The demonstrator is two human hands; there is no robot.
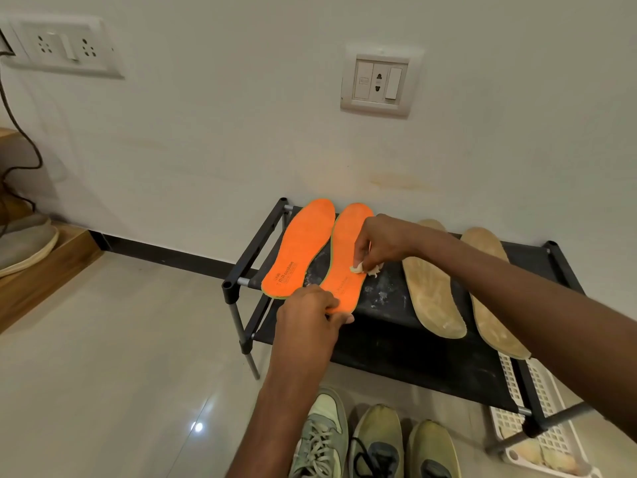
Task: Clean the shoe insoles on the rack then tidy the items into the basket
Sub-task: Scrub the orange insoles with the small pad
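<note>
Two bare forearms enter from the lower edge, both uncovered as far as the view shows: no sleeve, cuff or glove appears on either. The left hand and the right hand carry no ring, and neither wrist bears a watch or band. Fingernails are short and unpainted where they can be seen.

A plain off-white wall, faintly stained, carries two white switch-and-socket plates above the hands. Glossy beige floor tiles spread left of them, beside a wooden step and black skirting.
</note>
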